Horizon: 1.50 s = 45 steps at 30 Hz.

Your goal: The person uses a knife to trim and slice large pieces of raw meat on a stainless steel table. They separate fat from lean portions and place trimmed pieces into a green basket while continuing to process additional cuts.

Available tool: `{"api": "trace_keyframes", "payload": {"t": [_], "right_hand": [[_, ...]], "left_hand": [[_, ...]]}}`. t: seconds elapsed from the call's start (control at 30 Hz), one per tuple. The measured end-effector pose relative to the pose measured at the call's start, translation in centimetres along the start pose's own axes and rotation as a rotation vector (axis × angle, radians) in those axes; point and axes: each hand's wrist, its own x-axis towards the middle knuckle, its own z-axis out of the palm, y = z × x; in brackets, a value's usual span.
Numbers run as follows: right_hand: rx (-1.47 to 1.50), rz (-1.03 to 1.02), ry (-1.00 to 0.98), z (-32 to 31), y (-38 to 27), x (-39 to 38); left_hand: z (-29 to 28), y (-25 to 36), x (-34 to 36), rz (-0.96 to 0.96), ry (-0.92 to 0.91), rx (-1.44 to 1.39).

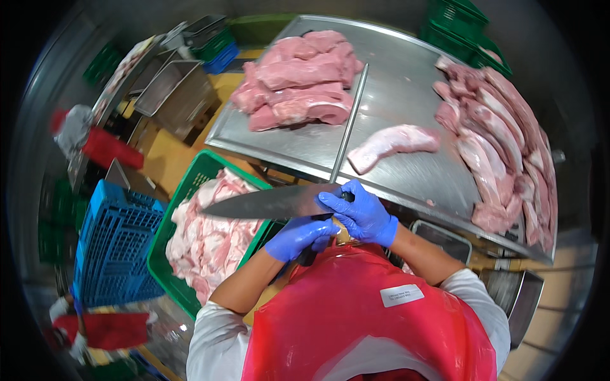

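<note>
My right hand, in a blue glove, grips a large knife; its broad blade points left, above the green crate of pale trimmings. Just below it, my gloved left hand is closed on the black handle of a sharpening steel, whose long rod rises behind the blade over the steel table. A single pink-white piece of meat lies on the table, right of the rod. A pile of pink meat is at back left, and long cuts are heaped at right.
A blue crate stands on edge at left. Green crates sit beyond the table, metal bins at back left, and a metal container at lower right. Two people in red and white are at the far left.
</note>
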Motion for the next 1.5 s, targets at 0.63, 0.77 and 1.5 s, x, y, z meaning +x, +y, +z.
{"api": "trace_keyframes", "payload": {"t": [0.63,0.77,1.5], "right_hand": [[-0.39,0.679,1.084,-6.5,25.8,-18.9],[0.098,0.768,0.986,-1.8,20.2,-18.6],[-0.103,1.028,0.836,-10.4,25.6,-27.2]], "left_hand": [[-2.5,0.1,8.3,0.424,0.209,1.072],[0.5,2.9,10.6,0.618,0.525,1.484],[-2.1,12.7,28.1,0.224,0.477,1.054]]}}
